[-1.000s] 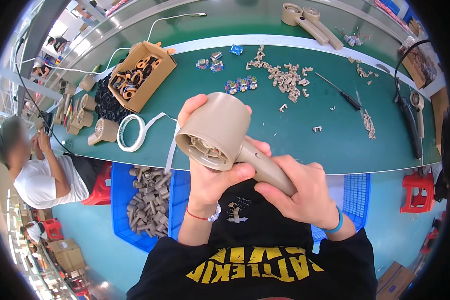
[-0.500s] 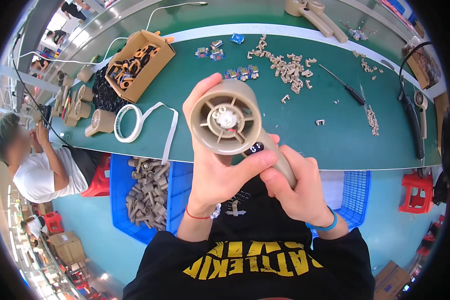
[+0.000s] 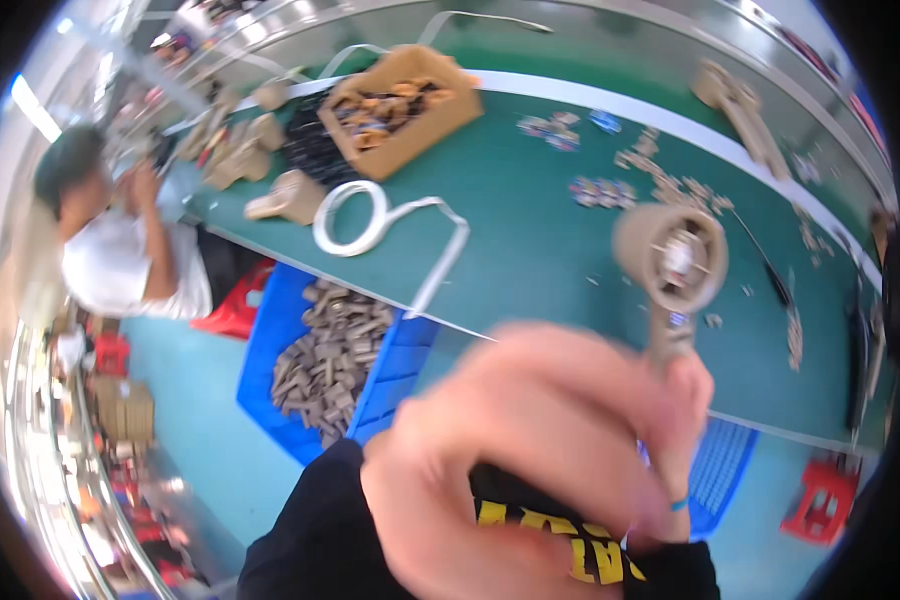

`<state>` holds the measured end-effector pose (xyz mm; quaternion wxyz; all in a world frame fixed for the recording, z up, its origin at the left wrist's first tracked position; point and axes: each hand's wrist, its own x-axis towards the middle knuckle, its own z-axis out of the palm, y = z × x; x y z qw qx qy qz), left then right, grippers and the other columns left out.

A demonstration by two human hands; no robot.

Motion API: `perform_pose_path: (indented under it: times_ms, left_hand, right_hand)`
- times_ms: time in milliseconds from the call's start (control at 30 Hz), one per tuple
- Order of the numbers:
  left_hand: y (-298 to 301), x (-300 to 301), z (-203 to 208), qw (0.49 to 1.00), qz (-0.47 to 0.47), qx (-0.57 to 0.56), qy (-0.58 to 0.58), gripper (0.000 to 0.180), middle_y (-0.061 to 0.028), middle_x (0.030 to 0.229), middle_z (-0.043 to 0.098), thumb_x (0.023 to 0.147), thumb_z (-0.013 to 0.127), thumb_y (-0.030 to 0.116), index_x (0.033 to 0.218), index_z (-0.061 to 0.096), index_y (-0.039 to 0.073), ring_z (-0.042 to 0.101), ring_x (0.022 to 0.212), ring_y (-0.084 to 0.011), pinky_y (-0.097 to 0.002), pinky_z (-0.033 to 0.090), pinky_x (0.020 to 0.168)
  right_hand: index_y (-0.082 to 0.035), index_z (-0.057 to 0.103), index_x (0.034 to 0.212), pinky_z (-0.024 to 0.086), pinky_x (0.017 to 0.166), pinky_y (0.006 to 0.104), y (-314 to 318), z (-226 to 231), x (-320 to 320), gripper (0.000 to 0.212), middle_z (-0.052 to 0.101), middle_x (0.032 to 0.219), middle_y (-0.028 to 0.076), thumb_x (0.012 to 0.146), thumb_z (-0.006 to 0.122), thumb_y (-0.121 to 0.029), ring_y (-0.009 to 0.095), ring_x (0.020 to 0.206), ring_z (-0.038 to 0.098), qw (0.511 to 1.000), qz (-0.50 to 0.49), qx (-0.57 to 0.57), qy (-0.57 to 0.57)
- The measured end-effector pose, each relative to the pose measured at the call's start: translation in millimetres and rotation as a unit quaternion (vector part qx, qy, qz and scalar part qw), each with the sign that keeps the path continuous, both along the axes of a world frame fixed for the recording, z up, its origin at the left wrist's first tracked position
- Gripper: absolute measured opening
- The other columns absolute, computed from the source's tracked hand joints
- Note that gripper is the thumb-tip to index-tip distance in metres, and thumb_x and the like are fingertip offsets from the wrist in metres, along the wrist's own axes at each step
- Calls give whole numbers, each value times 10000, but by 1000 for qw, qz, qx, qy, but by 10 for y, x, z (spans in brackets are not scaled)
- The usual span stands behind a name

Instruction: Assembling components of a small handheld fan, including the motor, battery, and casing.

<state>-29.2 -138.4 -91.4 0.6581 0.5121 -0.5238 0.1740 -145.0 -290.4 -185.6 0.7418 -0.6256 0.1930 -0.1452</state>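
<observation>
In my right hand is a beige handheld fan, gripped by its handle and held upright over the front of the workbench. Its round head, with spokes and a pale hub, faces me, and a small lit display shows below the head. My left hand is very close to the camera, in front of my chest and left of the fan. Its fingers look bent, but motion smears them, and it hides part of my right wrist and the bench edge.
On the green bench are a cardboard box of orange and black parts, a tape roll, small circuit boards, beige clips and a screwdriver. A blue bin holds grey-brown parts. A co-worker sits at left.
My left hand has let go of the fan and come up close to the camera. The fan has moved right in my right hand. The whole view has shifted and tilted.
</observation>
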Motion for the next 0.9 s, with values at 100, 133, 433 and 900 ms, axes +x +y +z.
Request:
perform_pose_path:
  times_ms: [100,133,433,900]
  left_hand:
    - [-179,-289,104,949,-161,-254,95,100,-60,953,571,941,600,173,886,611,257,567,861,-232,-330,452,733]
    - [-156,-398,181,953,-146,-252,80,100,-60,953,571,941,600,173,886,611,257,567,861,-232,-330,452,733]
    - [443,-115,44,919,322,5,-228,589,12,1272,420,799,784,299,1300,477,346,548,1031,-256,-476,453,833]
    - [659,-331,539,985,84,9,-148,343,-13,1033,529,813,752,363,994,547,157,546,987,-234,-369,436,837]
  right_hand:
    - [22,543,921,212,316,204,-38,-160,68,513,451,489,18,990,455,-478,59,335,352,999,-13,-20,-41]
    - [27,537,913,210,314,202,-45,-177,87,518,455,491,22,989,458,-479,58,328,345,998,10,-24,-51]
    - [29,528,908,217,307,202,-72,-208,132,497,460,500,37,995,456,-455,55,319,327,997,5,-24,-69]
    - [16,555,934,236,334,203,-57,-169,124,410,481,519,23,1013,448,-372,57,347,355,994,33,-74,-68]
